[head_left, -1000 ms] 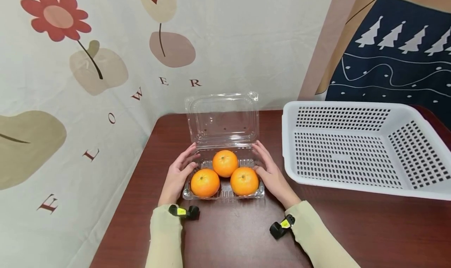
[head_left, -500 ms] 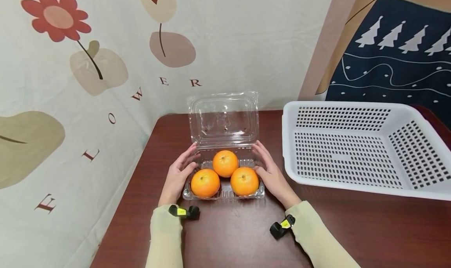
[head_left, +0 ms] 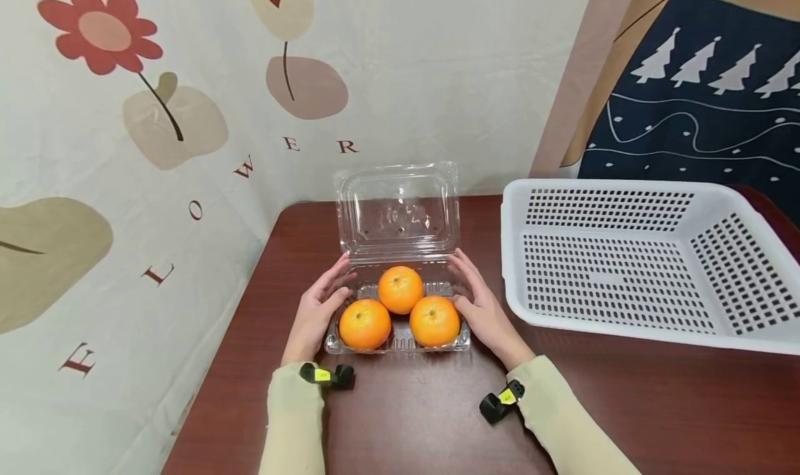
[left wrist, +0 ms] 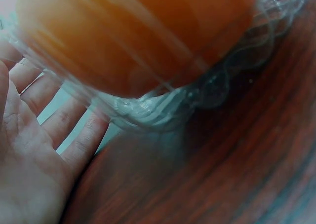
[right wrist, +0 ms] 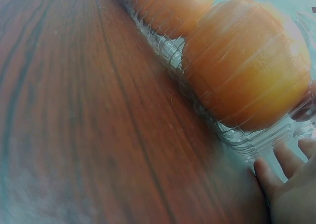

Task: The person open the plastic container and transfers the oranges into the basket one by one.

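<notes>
A clear plastic clamshell container (head_left: pixel 400 344) stands with its lid (head_left: pixel 398 207) raised at the back. Inside are three oranges: a left orange (head_left: pixel 364 324), a right orange (head_left: pixel 434 321) and a back orange (head_left: pixel 401 289). My left hand (head_left: pixel 317 313) rests along the container's left side, its thumb at the rim. In the left wrist view its long fingers (left wrist: pixel 81 137) are spread and fairly straight against the outer wall. On the opposite side my right hand (head_left: pixel 486 314) touches the container, thumb at the rim beside the right orange. Its fingers (right wrist: pixel 269 177) lie extended by the wall.
A white perforated plastic basket (head_left: pixel 512 267) stands to the right on the dark red-brown wooden table (head_left: pixel 425 419). Behind the table hangs a pale cloth (head_left: pixel 437 79) printed with flowers and letters. A black strap with a yellow tag (head_left: pixel 326 376) sits at the left wrist.
The raised lid shifts very slightly to the right at its left edge. Hands, oranges and basket keep their places.
</notes>
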The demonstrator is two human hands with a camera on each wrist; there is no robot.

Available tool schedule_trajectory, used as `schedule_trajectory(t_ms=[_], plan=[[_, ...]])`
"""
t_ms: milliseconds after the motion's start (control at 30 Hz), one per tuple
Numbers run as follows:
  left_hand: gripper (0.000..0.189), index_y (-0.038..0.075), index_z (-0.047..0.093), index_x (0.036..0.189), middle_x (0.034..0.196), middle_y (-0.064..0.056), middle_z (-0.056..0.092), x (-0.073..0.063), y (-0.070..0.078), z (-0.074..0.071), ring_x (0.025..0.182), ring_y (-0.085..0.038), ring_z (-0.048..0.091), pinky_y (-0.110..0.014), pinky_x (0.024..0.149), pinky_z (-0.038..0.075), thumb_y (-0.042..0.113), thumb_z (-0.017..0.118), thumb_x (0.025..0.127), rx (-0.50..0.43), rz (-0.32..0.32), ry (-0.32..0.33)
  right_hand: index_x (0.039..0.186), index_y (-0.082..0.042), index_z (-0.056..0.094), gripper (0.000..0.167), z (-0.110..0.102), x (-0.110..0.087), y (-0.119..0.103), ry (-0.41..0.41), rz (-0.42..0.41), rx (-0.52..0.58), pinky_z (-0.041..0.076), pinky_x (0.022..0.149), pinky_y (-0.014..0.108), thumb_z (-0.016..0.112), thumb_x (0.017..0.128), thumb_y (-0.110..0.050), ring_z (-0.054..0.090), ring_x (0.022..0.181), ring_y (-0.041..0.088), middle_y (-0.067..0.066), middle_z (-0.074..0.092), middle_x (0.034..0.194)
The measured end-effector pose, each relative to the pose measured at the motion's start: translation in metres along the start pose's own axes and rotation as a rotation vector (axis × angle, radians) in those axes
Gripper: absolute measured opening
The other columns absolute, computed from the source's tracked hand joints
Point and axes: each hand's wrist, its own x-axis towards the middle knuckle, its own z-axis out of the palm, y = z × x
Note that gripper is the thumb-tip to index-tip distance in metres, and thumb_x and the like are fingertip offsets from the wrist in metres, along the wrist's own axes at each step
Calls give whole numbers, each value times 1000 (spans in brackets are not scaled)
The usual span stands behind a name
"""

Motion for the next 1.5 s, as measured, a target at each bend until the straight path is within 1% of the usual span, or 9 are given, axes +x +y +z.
schedule_trajectory(t_ms=[267,367,467,667,767,900,1033,1300,1500], plan=[[46,7,39,135,143,0,30,1,0,-1,122,-30,38,-23,88,43,1,48,90,-7,6,-2,138,-4,29,60,0,1,-1,6,0,-24,30,98,49,40,81,13,29,128,29,6,14,148],[44,6,40,134,143,1,30,0,0,-1,122,-29,39,-23,88,43,2,48,90,-14,-3,0,138,-4,29,60,0,1,0,6,0,-20,30,98,49,40,81,13,29,128,29,6,13,148],[44,7,41,134,143,2,30,0,0,-1,122,-28,39,-23,89,43,3,48,90,-16,-11,2,138,-4,29,61,0,1,0,3,1,-19,30,98,49,39,81,13,29,128,29,6,13,148],[44,6,40,134,143,0,29,0,-1,-2,122,-29,38,-22,89,42,2,48,90,-17,-1,-8,138,-5,29,60,0,1,0,4,2,-27,30,99,48,39,82,13,29,128,28,6,13,148],[44,6,40,134,143,1,29,0,-1,-1,122,-28,39,-23,89,42,2,48,90,-17,-6,-6,138,-5,29,60,0,1,0,5,4,-31,30,98,49,40,82,14,29,128,28,6,14,148],[44,12,43,133,142,5,32,1,-11,-3,121,-23,41,-23,89,42,4,49,90,-15,-9,7,138,-5,31,59,0,1,-1,5,11,-43,31,98,48,40,82,13,30,127,28,5,14,148],[43,17,46,132,141,8,33,3,-21,-6,120,-19,43,-23,89,42,5,49,90,-7,-1,16,136,-5,34,57,-1,0,-1,7,23,-65,32,98,47,41,82,12,31,127,27,4,14,148],[43,19,47,131,140,8,34,4,-23,-6,119,-19,44,-23,90,42,6,50,90,1,-4,23,127,-1,46,47,-1,0,-2,8,23,-91,35,95,46,42,82,11,36,124,23,6,13,148],[42,18,47,131,140,9,34,4,-22,-6,120,-20,43,-23,90,42,8,51,90,21,-7,20,123,1,50,43,-1,0,-2,9,30,-80,36,95,47,42,82,11,38,123,24,6,13,148]])
